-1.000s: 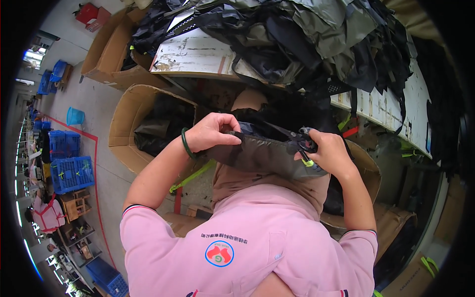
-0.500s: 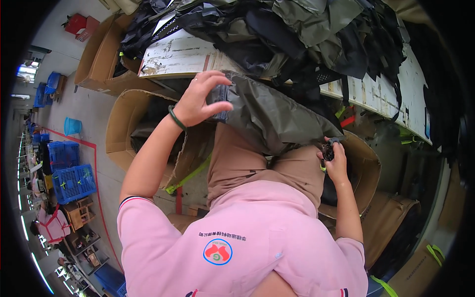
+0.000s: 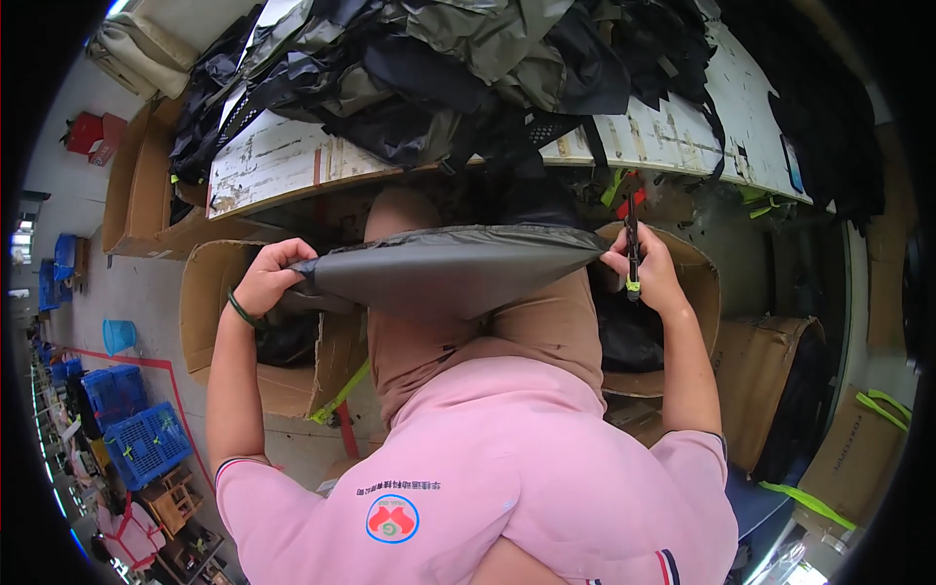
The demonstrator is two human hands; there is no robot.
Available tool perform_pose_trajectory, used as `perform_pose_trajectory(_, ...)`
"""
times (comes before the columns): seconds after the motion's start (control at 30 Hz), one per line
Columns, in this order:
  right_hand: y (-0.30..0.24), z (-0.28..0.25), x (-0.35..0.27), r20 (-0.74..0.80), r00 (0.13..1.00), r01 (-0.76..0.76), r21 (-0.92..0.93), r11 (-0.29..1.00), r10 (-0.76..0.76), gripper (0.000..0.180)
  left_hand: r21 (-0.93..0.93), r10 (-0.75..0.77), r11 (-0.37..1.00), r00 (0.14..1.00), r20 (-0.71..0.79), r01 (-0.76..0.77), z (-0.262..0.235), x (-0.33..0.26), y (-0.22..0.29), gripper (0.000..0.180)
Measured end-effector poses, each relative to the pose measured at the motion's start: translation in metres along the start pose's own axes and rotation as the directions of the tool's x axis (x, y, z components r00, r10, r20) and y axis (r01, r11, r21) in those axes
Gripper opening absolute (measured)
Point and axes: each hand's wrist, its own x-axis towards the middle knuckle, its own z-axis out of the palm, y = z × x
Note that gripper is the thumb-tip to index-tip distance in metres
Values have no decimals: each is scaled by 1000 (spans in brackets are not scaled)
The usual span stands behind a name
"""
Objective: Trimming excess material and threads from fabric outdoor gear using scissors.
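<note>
A dark grey coated fabric piece [image 3: 458, 268] is stretched between my two hands above my lap. My left hand [image 3: 271, 278], with a dark green bangle at the wrist, pinches its left end. At the opposite corner, the thumb and fingers of my right hand [image 3: 647, 263] grip the cloth. That same hand also keeps hold of slim black thread snips [image 3: 633, 239], standing upright with a yellow-green tag at the lower end. The fabric's upper edge is bunched; its far side is hidden from me.
A white worn table [image 3: 302, 161] ahead carries a heap of dark bags and straps [image 3: 439, 78]. Open cardboard boxes stand by my left knee [image 3: 210, 312] and right knee [image 3: 697, 283]. Blue crates [image 3: 146, 444] sit on the floor at far left, beyond a red line.
My left hand went from open above the fabric to pinching its left end, lower and further left. The fabric is now pulled taut across, and the right hand rose slightly with the snips.
</note>
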Motion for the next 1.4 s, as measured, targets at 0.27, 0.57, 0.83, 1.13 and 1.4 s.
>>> perform_pose_trajectory(0.27, -5, 3, 7, -36, 992, 113, -219, 969, -124, 28, 103, -155, 984, 987, 53, 149, -8, 19, -19, 10)
perform_pose_trajectory(0.57, 19, 45, -14, 270, 857, 513, -367, 776, -438, 28, 115, -163, 979, 985, -50, 168, -5, 16, -36, 6)
perform_pose_trajectory(0.83, 36, 71, -9, 219, 905, 424, -377, 823, -366, 24, 92, -124, 987, 985, -118, 136, -1, 5, -46, 36)
perform_pose_trajectory(1.13, 18, 48, -2, 149, 989, 14, -76, 997, -3, 23, 236, -386, 810, 790, -477, 538, 38, -56, -83, 85)
perform_pose_trajectory(1.4, 15, 25, 3, 130, 991, 12, -131, 991, 5, 21, -818, -179, 570, 959, -218, -80, 63, -71, -82, 73)
